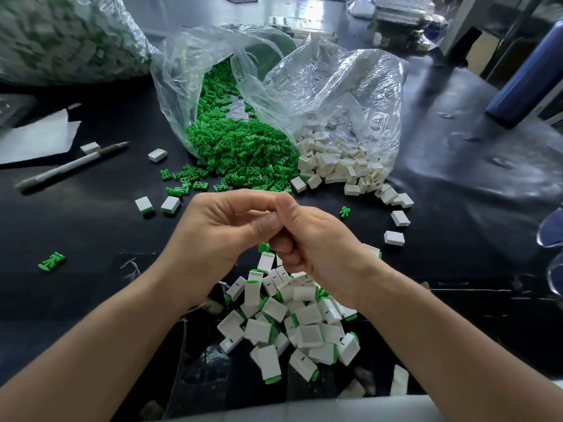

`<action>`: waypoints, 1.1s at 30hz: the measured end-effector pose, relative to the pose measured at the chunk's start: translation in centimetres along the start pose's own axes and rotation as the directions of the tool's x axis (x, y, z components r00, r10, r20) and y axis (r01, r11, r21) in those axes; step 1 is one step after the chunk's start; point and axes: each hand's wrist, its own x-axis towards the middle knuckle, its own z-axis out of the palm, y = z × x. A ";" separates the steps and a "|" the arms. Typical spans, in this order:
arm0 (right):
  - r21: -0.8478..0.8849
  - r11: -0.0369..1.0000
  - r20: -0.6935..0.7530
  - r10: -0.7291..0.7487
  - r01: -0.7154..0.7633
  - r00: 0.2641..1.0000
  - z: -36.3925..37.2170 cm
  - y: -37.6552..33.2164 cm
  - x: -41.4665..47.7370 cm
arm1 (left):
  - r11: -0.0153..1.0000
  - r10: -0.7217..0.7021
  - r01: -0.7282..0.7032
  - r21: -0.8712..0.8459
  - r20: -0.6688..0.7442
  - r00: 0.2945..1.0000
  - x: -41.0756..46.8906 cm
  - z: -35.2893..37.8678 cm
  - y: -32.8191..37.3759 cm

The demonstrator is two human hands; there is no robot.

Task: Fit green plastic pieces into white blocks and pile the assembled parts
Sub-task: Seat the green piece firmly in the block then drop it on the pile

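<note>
One wide-angle head view looks forward and steeply down across the black table [457,208] from its near edge, close above the left hand [225,229] and right hand [320,242], far side blurred

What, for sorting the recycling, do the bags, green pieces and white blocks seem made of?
Bags: thin clear plastic film, glossy; it crinkles and the contents show through. Green pieces: hard moulded plastic, matte, all one shape. White blocks: probably moulded plastic too, smooth with a slight sheen and crisp identical edges.
</note>
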 end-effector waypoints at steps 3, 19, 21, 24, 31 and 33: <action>0.009 1.000 0.008 0.010 -0.010 1.000 -0.2 -0.2 -0.1 | 1.000 -0.016 0.016 -0.018 0.014 1.000 0.1 -0.1 0.1; -0.224 0.972 -0.114 -0.094 0.066 0.989 -0.2 0.4 0.2 | 0.964 -0.174 0.167 -0.209 -0.013 0.985 0.2 -0.1 0.1; -0.302 0.952 -0.147 -0.103 0.054 0.984 -0.1 0.6 0.2 | 0.959 -0.185 0.172 -0.224 -0.040 0.982 0.2 0.1 0.1; -0.362 0.931 -0.168 -0.116 0.048 0.979 0.2 0.7 0.3 | 0.949 -0.210 0.181 -0.256 -0.088 0.974 0.1 0.4 0.1; -0.410 0.911 -0.204 -0.137 0.043 0.969 0.6 0.6 0.2 | 0.932 -0.269 0.219 -0.290 -0.145 0.952 0.0 0.7 0.2; -0.414 0.910 -0.210 -0.131 0.033 0.969 0.7 0.6 0.2 | 0.930 -0.277 0.224 -0.291 -0.154 0.949 0.0 0.7 0.2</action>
